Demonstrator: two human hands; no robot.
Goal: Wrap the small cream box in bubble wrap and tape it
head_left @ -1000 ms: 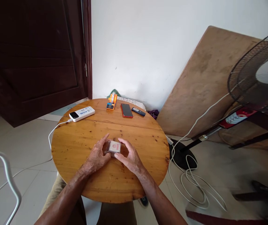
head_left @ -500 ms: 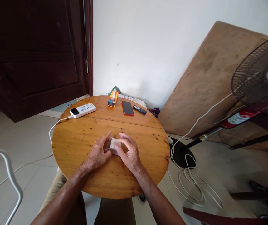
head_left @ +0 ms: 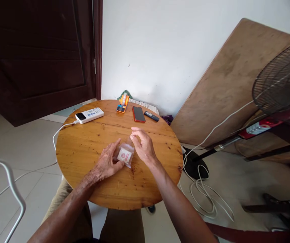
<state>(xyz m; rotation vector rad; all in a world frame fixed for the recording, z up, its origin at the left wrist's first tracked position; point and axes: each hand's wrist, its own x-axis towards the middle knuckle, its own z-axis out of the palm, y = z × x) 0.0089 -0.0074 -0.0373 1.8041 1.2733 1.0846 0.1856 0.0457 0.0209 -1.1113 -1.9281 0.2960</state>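
Observation:
A small white packet (head_left: 124, 155) with pinkish-red print lies on the round wooden table (head_left: 84, 141), wrapped in clear, crinkled plastic. My left hand (head_left: 107, 158) grips it from the left, thumb at the lower edge and fingers along the upper left. Above the packet's upper right, my right hand (head_left: 143, 143) is closed in a pinch on a thin clear strip of plastic (head_left: 130, 139), which runs down to the wrapping. Whether the strip is tape or part of the wrap, I cannot tell.
Toward the back stand an orange tape dispenser (head_left: 123, 103), a red-edged phone (head_left: 138, 114) and a dark handheld device (head_left: 151, 116). A white power bank (head_left: 89, 115) with a cable sits at the back left. To the right are a fan (head_left: 279, 77) and coiled cable (head_left: 205, 199).
My right hand has moved up and away from the packet, drawing the clear strip with it. The packet's printed face now shows. My left hand stays at its side.

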